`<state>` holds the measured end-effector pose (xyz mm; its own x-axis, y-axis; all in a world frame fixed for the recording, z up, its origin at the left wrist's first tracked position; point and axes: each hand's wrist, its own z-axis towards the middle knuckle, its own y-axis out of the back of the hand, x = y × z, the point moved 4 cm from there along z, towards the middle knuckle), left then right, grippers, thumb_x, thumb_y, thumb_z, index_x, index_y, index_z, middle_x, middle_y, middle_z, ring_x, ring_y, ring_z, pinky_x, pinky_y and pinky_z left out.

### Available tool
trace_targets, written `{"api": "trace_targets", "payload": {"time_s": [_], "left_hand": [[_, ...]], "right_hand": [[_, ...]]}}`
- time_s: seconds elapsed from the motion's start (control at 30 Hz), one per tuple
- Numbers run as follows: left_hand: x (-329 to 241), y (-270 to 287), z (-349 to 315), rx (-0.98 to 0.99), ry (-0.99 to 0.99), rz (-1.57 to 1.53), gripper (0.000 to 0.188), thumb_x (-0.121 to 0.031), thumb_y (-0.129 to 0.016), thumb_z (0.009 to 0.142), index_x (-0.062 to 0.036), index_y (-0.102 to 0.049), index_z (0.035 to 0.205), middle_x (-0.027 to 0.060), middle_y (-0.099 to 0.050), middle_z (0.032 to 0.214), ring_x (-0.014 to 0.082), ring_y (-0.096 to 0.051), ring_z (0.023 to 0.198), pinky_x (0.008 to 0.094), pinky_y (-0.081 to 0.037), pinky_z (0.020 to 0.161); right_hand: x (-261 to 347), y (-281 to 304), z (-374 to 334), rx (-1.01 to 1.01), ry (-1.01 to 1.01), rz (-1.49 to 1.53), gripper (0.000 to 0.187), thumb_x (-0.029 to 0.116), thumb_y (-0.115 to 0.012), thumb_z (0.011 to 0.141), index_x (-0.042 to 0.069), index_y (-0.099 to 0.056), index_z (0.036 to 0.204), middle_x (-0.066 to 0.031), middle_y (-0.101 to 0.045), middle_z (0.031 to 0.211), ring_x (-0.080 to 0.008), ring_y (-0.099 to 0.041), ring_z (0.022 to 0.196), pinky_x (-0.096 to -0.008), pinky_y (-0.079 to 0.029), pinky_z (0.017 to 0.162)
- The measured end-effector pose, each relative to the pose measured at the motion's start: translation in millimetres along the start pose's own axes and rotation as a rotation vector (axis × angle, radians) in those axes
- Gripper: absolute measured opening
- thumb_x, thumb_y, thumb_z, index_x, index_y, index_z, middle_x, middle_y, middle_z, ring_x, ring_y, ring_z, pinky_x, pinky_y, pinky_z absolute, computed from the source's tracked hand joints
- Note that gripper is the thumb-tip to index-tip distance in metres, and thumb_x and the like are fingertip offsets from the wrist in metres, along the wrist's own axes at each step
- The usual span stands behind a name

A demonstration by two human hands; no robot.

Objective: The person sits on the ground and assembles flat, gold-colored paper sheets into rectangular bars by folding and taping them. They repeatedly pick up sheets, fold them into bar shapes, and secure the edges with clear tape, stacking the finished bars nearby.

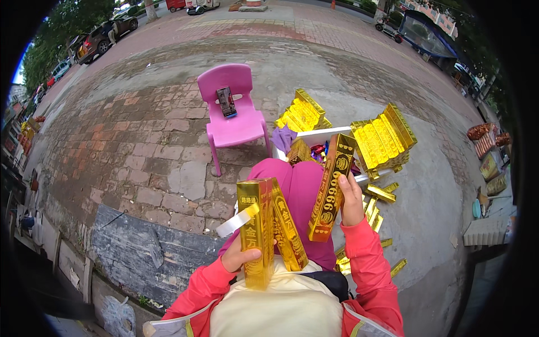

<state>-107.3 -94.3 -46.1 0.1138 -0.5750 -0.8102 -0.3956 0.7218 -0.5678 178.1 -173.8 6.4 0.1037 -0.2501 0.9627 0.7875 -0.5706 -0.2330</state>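
Observation:
My left hand (241, 257) is closed round a tall gold printed box (255, 236), held upright above my lap. A second gold box (289, 233) leans against its right side; whether my fingers grip that one too is hidden. A white ring like a tape roll (231, 223) sits at the left of the held box, with a yellow strip reaching the box's face. My right hand (351, 197) grips a long gold-and-black box (332, 188) by its right edge, tilted over my right knee.
Ahead stands a pink chair (233, 132) with a phone-like device (227, 102) on its seat. Beyond my knees is a white-rimmed container (320, 135) with colourful wrapped pieces. Stacked gold boxes (382, 137) stand right, loose gold bars (382, 194) below them. A dark board (146, 253) lies left.

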Motion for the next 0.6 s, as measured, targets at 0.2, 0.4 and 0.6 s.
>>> {"api": "trace_targets", "payload": {"time_s": [0.2,0.4,0.6], "left_hand": [[-0.1,2.3,3.1,0.001,-0.003,0.046,0.087,-0.039,-0.075,0.081,0.0006,-0.037,0.149,0.0156,-0.058,0.134,0.0292,-0.058,0.124,0.0432,-0.047,0.105],[-1.1,2.8,4.0,0.017,-0.027,0.063,0.087,-0.04,-0.074,0.081,0.0011,-0.037,0.148,0.0156,-0.057,0.135,0.029,-0.059,0.122,0.0422,-0.048,0.105],[-0.5,1.9,2.1,0.005,-0.026,0.062,0.087,-0.04,-0.074,0.082,0.0011,-0.036,0.148,0.0169,-0.057,0.136,0.0289,-0.059,0.123,0.0425,-0.047,0.105]], "right_hand": [[-14.8,-9.5,-20.3,0.037,-0.36,0.237,0.055,0.047,-0.035,0.109,0.001,-0.058,0.127,-0.0088,-0.069,0.106,-0.0139,-0.067,0.085,-0.0285,-0.056,0.075],[-18.4,-26.9,-28.6,0.165,-0.461,0.309,0.06,0.054,-0.029,0.108,0.004,-0.057,0.126,-0.0118,-0.068,0.105,-0.0151,-0.065,0.082,-0.0297,-0.056,0.071],[-14.5,-33.4,-38.3,0.299,-0.411,0.14,0.054,0.047,-0.053,0.098,0.003,-0.054,0.129,-0.0094,-0.066,0.111,-0.0134,-0.064,0.09,-0.029,-0.055,0.077]]}}
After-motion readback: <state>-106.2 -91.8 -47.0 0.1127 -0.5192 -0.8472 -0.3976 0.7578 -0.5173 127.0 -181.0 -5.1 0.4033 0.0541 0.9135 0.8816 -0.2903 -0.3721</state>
